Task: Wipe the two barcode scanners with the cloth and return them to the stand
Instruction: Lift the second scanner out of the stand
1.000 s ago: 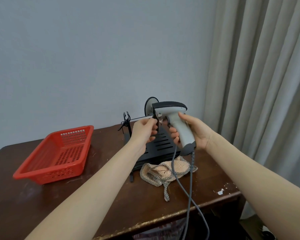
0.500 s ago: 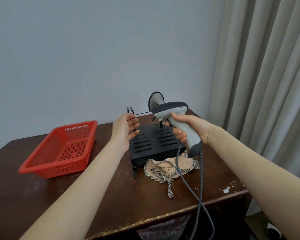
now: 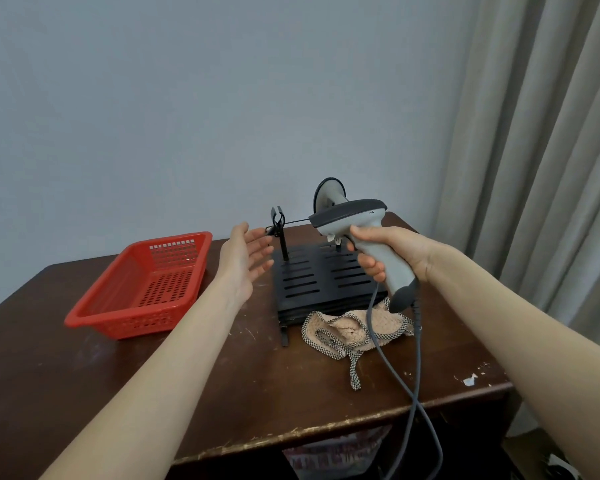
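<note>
My right hand grips the handle of a grey and black barcode scanner, held in the air above the black slotted stand. Its grey cable hangs down past the table's front edge. My left hand hovers open, fingers spread, just left of the stand's upright clip. A second scanner shows partly behind the held one, at the stand's back. The beige cloth with checked trim lies crumpled on the table in front of the stand.
A red perforated plastic basket sits on the left of the dark wooden table. A grey wall is behind, and beige curtains hang at the right. The table's front edge is chipped.
My left hand let go of the scanner's nose and moved left, opening. My right hand kept the scanner, shifting it slightly right.
</note>
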{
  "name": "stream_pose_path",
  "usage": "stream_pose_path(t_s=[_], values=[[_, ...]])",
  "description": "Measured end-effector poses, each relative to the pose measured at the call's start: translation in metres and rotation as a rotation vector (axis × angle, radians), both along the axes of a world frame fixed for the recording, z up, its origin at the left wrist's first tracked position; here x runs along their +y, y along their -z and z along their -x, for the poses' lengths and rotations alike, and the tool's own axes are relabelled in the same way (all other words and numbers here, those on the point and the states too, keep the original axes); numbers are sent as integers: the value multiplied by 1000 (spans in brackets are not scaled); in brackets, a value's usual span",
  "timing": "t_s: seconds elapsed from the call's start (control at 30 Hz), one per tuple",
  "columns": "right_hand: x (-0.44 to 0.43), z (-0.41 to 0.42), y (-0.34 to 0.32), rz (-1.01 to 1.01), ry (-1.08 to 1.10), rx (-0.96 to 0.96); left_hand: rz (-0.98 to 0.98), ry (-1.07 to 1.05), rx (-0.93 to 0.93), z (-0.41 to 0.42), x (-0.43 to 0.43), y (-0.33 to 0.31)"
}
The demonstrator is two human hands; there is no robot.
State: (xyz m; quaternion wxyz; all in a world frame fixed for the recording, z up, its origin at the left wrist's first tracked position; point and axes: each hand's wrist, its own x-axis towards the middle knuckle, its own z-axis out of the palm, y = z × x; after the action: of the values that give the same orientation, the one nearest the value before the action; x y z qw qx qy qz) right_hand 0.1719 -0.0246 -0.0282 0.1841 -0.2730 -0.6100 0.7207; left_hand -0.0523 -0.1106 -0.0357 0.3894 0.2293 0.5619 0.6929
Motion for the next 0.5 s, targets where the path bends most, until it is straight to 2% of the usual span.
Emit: stream_pose_path(t_s=[0.5], values=[[-3, 3, -3, -4, -12, -3, 5, 14, -23, 8, -1, 2]])
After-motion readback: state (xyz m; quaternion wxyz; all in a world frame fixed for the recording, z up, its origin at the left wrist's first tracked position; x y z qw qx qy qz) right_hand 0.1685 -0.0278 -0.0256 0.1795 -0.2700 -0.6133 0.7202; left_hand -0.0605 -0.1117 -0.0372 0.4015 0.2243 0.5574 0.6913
